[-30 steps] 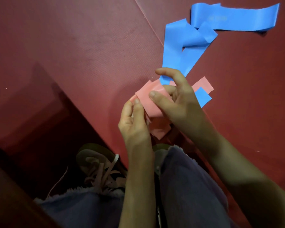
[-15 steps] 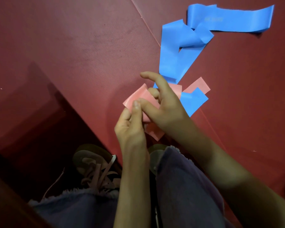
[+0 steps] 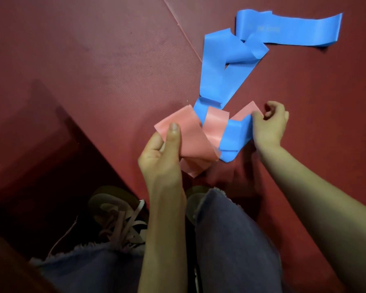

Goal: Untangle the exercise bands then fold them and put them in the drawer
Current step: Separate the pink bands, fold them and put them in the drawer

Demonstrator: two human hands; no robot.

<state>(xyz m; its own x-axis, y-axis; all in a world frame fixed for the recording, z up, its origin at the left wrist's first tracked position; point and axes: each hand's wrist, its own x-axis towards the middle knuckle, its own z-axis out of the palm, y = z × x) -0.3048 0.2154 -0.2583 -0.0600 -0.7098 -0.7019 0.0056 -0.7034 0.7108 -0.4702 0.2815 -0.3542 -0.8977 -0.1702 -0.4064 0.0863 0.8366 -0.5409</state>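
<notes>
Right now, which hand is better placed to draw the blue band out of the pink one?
Right, probably. The right hand pinches at the near fold of the blue band, just beside where the bands cross. The left hand holds the pink band under its thumb, so it serves better as the anchor.

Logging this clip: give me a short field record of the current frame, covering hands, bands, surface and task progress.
left hand: holds pink band, thumb pressed on top
right hand: fingers curled, pinching what looks like the near end of the blue band, beside a pink end
tangle: not undone; pink crosses over blue between the hands
blue far end: lies loose and twisted on the mat
folding: not started
drawer: not in view
also visible: shoe, jeans
</notes>
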